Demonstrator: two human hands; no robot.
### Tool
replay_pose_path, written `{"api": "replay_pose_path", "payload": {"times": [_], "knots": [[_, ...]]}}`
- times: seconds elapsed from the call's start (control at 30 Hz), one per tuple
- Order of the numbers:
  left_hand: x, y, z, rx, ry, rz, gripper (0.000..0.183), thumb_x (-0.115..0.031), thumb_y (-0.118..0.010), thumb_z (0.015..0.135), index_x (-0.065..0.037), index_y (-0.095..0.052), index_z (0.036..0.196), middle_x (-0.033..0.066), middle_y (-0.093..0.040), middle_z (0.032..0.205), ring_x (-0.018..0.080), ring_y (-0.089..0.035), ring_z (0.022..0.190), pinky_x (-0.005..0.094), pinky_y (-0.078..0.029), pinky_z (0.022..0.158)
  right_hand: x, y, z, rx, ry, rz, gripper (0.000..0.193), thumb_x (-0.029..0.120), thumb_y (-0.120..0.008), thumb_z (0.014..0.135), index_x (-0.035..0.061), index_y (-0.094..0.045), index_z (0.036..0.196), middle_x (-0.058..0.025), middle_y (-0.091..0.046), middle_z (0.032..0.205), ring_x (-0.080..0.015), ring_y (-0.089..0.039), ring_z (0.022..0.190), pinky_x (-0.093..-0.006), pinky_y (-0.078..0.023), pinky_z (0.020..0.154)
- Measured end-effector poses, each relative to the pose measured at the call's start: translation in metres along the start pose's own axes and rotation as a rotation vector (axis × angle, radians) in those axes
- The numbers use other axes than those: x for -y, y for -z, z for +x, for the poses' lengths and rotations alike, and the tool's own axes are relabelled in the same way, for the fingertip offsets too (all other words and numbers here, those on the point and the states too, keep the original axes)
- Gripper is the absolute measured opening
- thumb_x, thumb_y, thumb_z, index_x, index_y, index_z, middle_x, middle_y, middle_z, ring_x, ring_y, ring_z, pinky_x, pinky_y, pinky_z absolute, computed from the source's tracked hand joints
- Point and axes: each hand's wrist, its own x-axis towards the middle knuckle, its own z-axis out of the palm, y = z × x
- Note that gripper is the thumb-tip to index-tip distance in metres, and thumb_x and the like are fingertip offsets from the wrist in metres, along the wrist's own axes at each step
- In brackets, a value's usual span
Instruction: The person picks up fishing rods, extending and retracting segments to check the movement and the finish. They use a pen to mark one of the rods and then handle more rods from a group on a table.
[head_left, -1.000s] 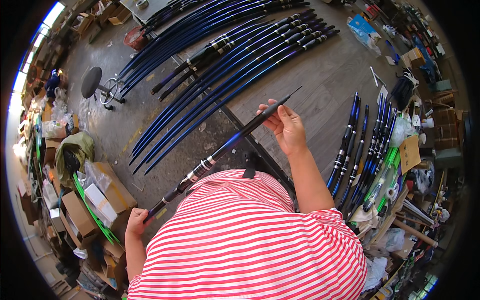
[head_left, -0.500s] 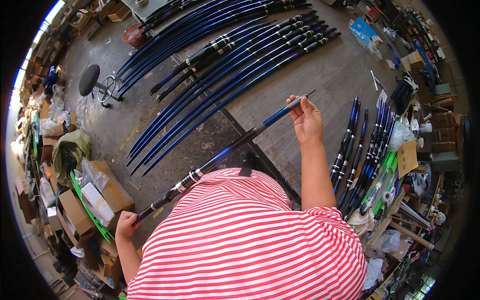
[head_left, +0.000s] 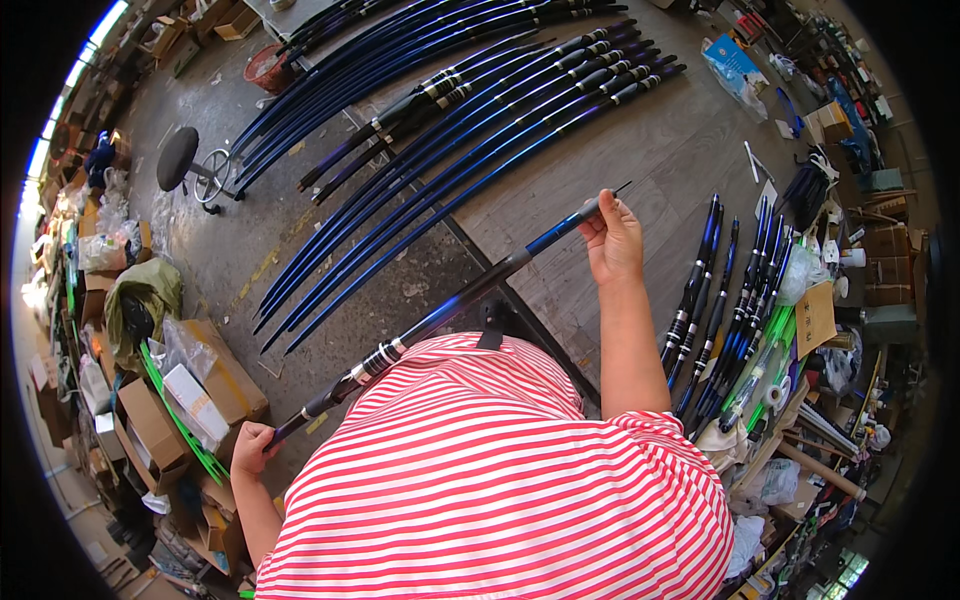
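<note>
A dark blue and black telescopic fishing rod (head_left: 455,303) slants across in front of my striped shirt, lower left to upper right. My left hand (head_left: 254,450) is closed round its lower end, below the black grip with silver rings. Up at the other end, my right hand (head_left: 613,237) pinches the rod's grey upper section between thumb and fingers. A thin dark tip pokes out past my right thumb. Beyond the rod, several long blue fishing rods (head_left: 440,190) lie side by side across the table edge, their slim ends hanging over the floor.
The grey table (head_left: 555,260) ends in a dark edge close to my waist. Shorter rods (head_left: 740,300) lie in a bunch on the right, by green tubes and plastic bags. A round stool (head_left: 180,160) stands at the left, and cardboard boxes (head_left: 155,425) crowd the lower left.
Hardly anything differs. My right hand has tilted slightly on the rod's upper end; the left hand keeps its hold and place.
</note>
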Motion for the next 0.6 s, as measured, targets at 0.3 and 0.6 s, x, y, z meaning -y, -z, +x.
{"api": "replay_pose_path", "payload": {"times": [0.3, 0.6], "knots": [[-0.086, 0.023, 0.002, -0.021, -0.069, 0.433, 0.036, -0.030, -0.055, 0.073, 0.000, -0.058, 0.053, -0.0011, -0.045, 0.041, 0.0064, -0.037, 0.036, 0.0216, -0.024, 0.036, 0.064, 0.070, -0.010, 0.609, -0.370, -0.448, 0.038, 0.028, -0.073, 0.070, -0.0052, -0.062, 0.086, -0.0160, -0.063, 0.082, -0.0203, -0.063, 0.067, -0.0283, -0.054, 0.058], [-0.201, 0.045, 0.094, 0.251, -0.200, 0.539, 0.040, -0.034, -0.070, 0.070, -0.001, -0.056, 0.052, 0.0005, -0.049, 0.044, 0.0068, -0.045, 0.039, 0.0203, -0.032, 0.037, 0.072, 0.119, -0.134, 0.620, -0.568, -0.649, 0.036, 0.012, -0.067, 0.071, 0.0005, -0.061, 0.105, -0.0088, -0.064, 0.087, -0.0110, -0.059, 0.066, -0.0205, -0.047, 0.055]]}}
